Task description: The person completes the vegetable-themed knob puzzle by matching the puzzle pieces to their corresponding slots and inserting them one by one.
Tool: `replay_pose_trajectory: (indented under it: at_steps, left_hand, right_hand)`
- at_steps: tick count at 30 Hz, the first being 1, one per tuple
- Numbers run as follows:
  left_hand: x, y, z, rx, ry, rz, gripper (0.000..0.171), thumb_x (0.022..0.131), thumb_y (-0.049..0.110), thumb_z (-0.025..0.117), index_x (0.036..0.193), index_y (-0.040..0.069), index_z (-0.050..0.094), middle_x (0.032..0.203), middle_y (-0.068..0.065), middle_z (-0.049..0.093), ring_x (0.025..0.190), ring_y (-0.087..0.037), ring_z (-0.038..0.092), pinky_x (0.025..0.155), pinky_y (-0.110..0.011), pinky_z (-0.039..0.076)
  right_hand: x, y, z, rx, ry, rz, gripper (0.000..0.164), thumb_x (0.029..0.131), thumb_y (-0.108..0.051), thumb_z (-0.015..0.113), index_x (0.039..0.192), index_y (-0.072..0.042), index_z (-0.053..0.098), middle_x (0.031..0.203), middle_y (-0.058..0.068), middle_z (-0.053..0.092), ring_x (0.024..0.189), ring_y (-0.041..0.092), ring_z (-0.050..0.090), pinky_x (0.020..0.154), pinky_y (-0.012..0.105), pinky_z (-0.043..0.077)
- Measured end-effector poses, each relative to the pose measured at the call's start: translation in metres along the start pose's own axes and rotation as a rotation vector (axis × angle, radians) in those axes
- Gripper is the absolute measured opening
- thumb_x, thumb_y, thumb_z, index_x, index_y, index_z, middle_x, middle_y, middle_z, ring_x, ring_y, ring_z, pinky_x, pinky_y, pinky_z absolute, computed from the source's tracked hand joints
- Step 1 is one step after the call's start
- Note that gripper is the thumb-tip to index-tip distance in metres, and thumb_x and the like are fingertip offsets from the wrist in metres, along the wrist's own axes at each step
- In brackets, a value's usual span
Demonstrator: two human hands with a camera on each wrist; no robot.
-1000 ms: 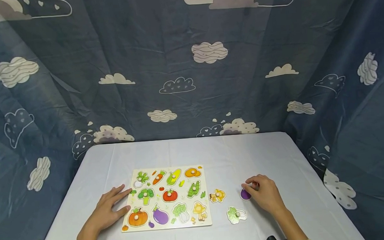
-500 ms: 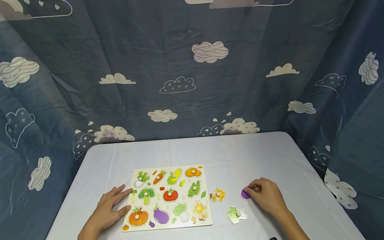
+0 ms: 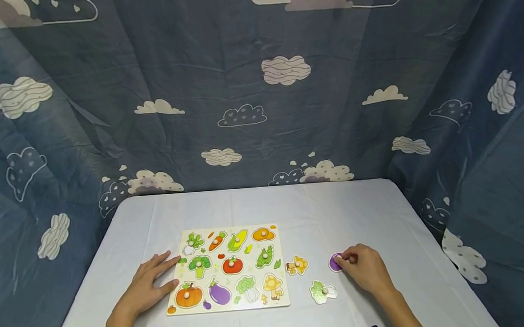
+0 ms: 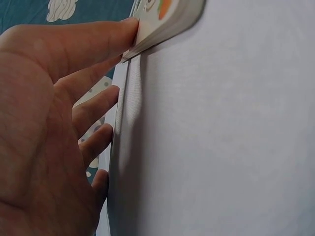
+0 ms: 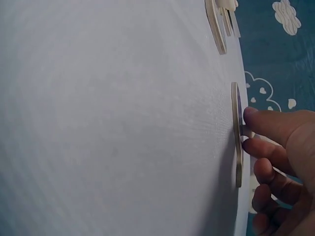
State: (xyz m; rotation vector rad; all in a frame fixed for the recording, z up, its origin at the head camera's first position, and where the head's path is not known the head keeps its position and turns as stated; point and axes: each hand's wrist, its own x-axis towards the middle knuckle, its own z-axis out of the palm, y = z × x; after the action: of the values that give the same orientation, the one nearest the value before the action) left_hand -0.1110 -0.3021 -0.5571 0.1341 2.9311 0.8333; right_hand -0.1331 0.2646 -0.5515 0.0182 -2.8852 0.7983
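My left hand (image 3: 146, 283) lies spread with straight fingers at the left edge of the wooden vegetable puzzle board (image 3: 210, 274). In the left wrist view the thumb (image 4: 98, 42) touches the board's corner (image 4: 170, 24). With thumb and index finger, my right hand (image 3: 367, 269) pinches the small knob of the purple eggplant piece (image 3: 334, 262), flat and low over the table right of the board; fingers cover its right part. The right wrist view shows this piece (image 5: 236, 132) edge-on. Between it and the board lie a yellow mushroom piece (image 3: 299, 265) and a leafy green cabbage piece (image 3: 317, 293).
The board's carrot (image 3: 217, 242), corn (image 3: 237, 241), tomato (image 3: 232, 267) and several other knobbed pieces sit in place. A white cloth covers the table (image 3: 335, 209). A dark blue curtain (image 3: 187, 88) with clouds hangs behind and at both sides.
My right hand has shifted slightly right and nearer to me, and more of the purple eggplant piece shows. The left hand and the board have stayed still.
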Motion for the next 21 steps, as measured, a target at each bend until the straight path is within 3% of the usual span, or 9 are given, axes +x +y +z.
replay_pose_trajectory:
  at_steps: [10, 16, 21]
  left_hand:
    - [0.002, 0.0, 0.0, 0.007, 0.013, 0.011, 0.063, 0.088, 0.048, 0.074, 0.145, 0.023, 0.062, 0.161, -0.015, 0.044, 0.151, -0.05, 0.028, 0.116, -0.079, 0.022]
    - [0.002, 0.001, -0.001, 0.003, 0.017, 0.008, 0.063, 0.087, 0.047, 0.075, 0.144, 0.023, 0.062, 0.161, -0.015, 0.044, 0.151, -0.05, 0.028, 0.114, -0.08, 0.024]
    - [0.001, 0.0, 0.0, -0.012, 0.005, 0.007, 0.063, 0.087, 0.046, 0.076, 0.144, 0.022, 0.062, 0.161, -0.016, 0.044, 0.151, -0.051, 0.027, 0.118, -0.078, 0.019]
  right_hand:
    - [0.002, -0.003, -0.001, 0.009, 0.032, -0.03, 0.016, 0.085, -0.022, 0.085, 0.085, -0.007, 0.079, 0.071, -0.003, 0.056, 0.068, 0.012, 0.048, 0.058, 0.023, 0.038]
    - [0.004, -0.012, -0.002, 0.027, 0.054, -0.058, 0.015, 0.085, -0.021, 0.085, 0.089, -0.007, 0.08, 0.072, -0.003, 0.058, 0.068, 0.011, 0.048, 0.059, 0.023, 0.038]
    - [0.005, -0.022, 0.0, 0.044, 0.058, -0.081, 0.012, 0.085, -0.017, 0.085, 0.091, -0.008, 0.08, 0.072, -0.004, 0.057, 0.068, 0.012, 0.047, 0.058, 0.023, 0.037]
